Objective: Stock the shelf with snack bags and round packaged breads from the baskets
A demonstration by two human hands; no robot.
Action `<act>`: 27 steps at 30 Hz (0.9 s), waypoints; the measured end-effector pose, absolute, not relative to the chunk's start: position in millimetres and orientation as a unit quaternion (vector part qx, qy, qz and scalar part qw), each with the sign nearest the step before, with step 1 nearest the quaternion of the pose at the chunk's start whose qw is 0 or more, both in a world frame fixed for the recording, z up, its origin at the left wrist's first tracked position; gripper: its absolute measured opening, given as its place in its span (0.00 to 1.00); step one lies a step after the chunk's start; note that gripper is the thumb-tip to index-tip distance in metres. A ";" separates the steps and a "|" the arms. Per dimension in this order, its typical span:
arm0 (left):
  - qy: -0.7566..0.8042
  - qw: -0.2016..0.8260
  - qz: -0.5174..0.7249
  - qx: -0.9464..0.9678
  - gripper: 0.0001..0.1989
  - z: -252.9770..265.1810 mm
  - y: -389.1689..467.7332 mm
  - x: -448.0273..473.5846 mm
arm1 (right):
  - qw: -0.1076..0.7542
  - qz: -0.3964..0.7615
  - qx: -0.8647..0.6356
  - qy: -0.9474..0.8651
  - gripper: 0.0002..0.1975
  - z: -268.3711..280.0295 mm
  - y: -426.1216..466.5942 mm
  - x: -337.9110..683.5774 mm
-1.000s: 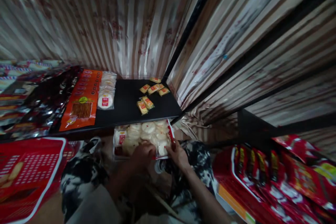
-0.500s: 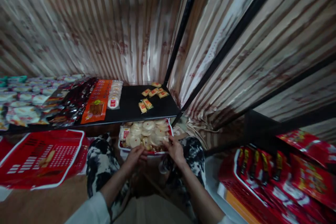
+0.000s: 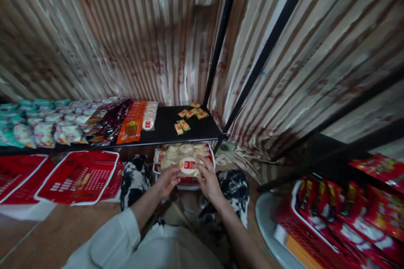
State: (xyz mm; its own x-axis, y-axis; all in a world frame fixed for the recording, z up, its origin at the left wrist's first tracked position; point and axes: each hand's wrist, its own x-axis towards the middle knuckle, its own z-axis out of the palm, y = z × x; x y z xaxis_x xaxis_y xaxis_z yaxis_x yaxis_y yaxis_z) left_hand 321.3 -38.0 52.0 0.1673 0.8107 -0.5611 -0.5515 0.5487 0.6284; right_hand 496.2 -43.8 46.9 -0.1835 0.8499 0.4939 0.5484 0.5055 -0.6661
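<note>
Between my two hands is a packet of round white crackers with a red and yellow label, raised just over the basket. My left hand pinches its left end, and my right hand grips its right end. Below and behind it, a red basket with a white rim stands between my knees, filled with more packets of pale round crackers. On the black shelf above, a similar cracker packet lies beside an orange bag.
Several small yellow snack packets lie at the shelf's right end. Dark packets and white-and-green packets fill its left. Red baskets sit at floor left. A red basket of snack bags stands right, near black frame posts.
Both hands have lifted a cracker packet from the basket, its label now facing up. The camera view has shifted, bringing the upper shelf edge into sight.
</note>
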 end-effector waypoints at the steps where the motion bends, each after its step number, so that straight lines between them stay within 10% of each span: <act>1: 0.461 0.748 0.454 0.146 0.09 53.3 -40.8 320.1 | 0.443 0.173 -0.471 -0.743 0.20 47.5 -45.9 495.0; 27: 0.494 0.545 0.399 0.547 0.06 98.1 31.3 215.4 | 0.351 0.396 -0.488 -0.694 0.13 82.9 30.0 413.6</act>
State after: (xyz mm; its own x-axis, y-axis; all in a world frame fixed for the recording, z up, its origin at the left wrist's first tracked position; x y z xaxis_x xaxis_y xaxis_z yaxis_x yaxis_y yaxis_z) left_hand 215.4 31.3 98.1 0.1940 0.9757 -0.1014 0.1047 0.0822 0.9911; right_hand 413.6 30.0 82.9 -0.2774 0.9555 0.1002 0.4000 0.2097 -0.8922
